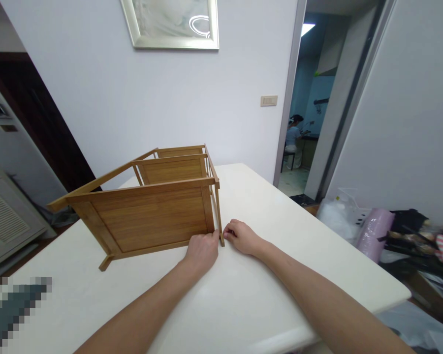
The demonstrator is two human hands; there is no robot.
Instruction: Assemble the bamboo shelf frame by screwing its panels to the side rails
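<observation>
A brown wooden shelf rack (pixel 151 216) with several panelled boards and thin rails lies on its side on the white table (pixel 258 290). My left hand (pixel 204 250) is closed at the near board's lower right corner, its fingertips against the post there. Just right of that post's end, my right hand (pixel 242 237) rests on the table with thumb and fingers pinched together. Whatever the right fingers hold, if anything, is too small or hidden to make out.
A wall with a framed picture (pixel 175 44) and a switch plate (pixel 269 101) stands behind the table. Through the doorway a person (pixel 293 135) sits in another room. Right of the table are a pink roll (pixel 374 235) and piled bags. A cabinet (pixel 9 216) stands at left.
</observation>
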